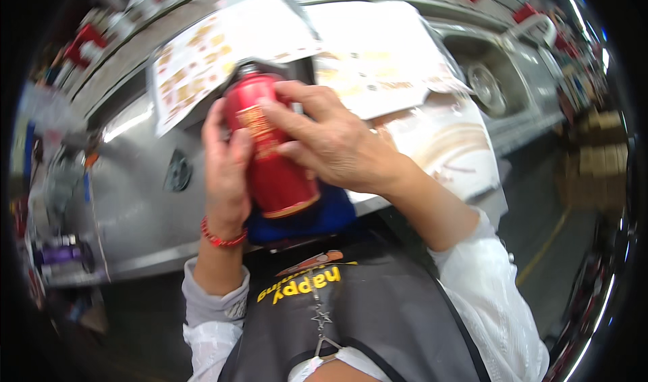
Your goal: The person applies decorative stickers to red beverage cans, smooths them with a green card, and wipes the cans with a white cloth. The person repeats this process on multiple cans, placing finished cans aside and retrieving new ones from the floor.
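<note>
A red metal cylinder (273,169) with a gold label and gold bottom rim is held up in front of my chest, tilted with its dark top pointing away. My left hand (226,172) grips its left side, a red bead bracelet on the wrist. My right hand (331,139) lies over its right side, fingers pressed on the gold label. A blue cloth (324,216) shows just under the cylinder's base.
A steel workbench (142,199) runs across in front of me, with label sheets (196,61) and white sheets (378,58) lying on it. A sunken steel basin (493,78) is at the right. More red cylinders (88,34) stand on the far shelf.
</note>
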`<state>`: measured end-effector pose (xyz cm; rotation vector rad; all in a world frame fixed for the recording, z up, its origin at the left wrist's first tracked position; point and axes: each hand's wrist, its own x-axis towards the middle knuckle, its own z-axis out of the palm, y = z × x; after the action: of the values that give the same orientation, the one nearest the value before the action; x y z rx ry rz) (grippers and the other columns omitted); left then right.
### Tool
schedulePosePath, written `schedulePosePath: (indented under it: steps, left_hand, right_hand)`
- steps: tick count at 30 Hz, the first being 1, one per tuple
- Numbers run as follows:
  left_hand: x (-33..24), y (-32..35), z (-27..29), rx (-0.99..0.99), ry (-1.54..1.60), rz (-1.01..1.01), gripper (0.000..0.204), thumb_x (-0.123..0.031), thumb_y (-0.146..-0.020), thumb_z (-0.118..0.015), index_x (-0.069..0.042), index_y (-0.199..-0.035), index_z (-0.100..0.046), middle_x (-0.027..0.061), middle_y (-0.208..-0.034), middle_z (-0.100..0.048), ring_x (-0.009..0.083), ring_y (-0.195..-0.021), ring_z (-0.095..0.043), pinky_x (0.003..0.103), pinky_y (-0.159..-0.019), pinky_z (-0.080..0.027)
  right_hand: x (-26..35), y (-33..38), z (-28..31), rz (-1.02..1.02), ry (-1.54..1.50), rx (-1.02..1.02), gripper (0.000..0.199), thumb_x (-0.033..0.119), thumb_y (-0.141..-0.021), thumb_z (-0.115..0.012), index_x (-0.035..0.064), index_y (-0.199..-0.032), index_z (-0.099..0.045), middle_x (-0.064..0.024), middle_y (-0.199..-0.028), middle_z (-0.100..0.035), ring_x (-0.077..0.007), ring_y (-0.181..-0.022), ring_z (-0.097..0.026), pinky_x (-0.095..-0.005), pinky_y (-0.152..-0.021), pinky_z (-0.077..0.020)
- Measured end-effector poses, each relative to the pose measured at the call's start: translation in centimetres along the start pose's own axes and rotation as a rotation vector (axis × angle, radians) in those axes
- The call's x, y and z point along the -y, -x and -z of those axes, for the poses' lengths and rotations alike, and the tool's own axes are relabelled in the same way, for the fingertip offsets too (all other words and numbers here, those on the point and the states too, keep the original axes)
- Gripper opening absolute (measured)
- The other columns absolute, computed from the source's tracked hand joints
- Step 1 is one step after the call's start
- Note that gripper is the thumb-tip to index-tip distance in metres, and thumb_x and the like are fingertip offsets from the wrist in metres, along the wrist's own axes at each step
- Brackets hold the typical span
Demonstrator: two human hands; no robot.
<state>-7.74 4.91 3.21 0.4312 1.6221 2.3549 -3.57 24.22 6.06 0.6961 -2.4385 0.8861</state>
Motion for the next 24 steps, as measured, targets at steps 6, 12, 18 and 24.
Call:
schedulePosePath:
  steps: [6, 12, 18, 24]
  left_hand:
    - [0.1, 0.0, 0.2, 0.055, 0.054, -0.015, 0.063, -0.028, -0.108, -0.047, -0.001, -0.157, -0.019, 0.0176, -0.151, -0.042, 0.0249, -0.138, -0.046, 0.040, -0.115, -0.039]
    - [0.1, 0.4, -0.4, 0.057, -0.034, 0.004, 0.059, -0.026, -0.109, -0.041, 0.000, -0.159, -0.021, 0.0160, -0.156, -0.038, 0.0238, -0.142, -0.042, 0.039, -0.118, -0.035]
    - [-0.4, 0.7, 0.2, 0.084, -0.032, -0.021, 0.060, -0.026, -0.109, -0.041, 0.000, -0.159, -0.020, 0.0164, -0.158, -0.037, 0.0242, -0.143, -0.041, 0.039, -0.119, -0.033]
    - [0.3, 0.9, 0.5, 0.040, 0.047, -0.001, 0.061, -0.030, -0.111, -0.040, 0.000, -0.160, -0.019, 0.0159, -0.160, -0.035, 0.0215, -0.144, -0.040, 0.035, -0.119, -0.033]
  right_hand:
    - [-0.5, 1.1, -0.9, -0.001, -0.036, -0.080, 0.060, 0.013, -0.085, -0.075, 0.0078, -0.142, -0.054, -0.0223, -0.142, -0.049, -0.0390, -0.115, -0.054, -0.0446, -0.100, -0.0482]
    - [-0.8, 1.4, -1.0, 0.055, 0.015, -0.153, 0.049, 0.016, -0.087, -0.072, 0.0103, -0.133, -0.056, -0.0194, -0.135, -0.050, -0.0376, -0.106, -0.056, -0.0435, -0.093, -0.0523]
    - [-0.3, 0.9, -1.0, 0.034, -0.013, -0.039, 0.057, 0.014, -0.087, -0.073, 0.0069, -0.141, -0.054, -0.0239, -0.146, -0.046, -0.0417, -0.119, -0.053, -0.0450, -0.102, -0.0478]
    - [0.0, 1.2, 0.4, 0.002, 0.050, 0.063, 0.056, 0.011, -0.089, -0.070, 0.0038, -0.142, -0.054, -0.0233, -0.149, -0.045, -0.0412, -0.120, -0.053, -0.0458, -0.103, -0.0471]
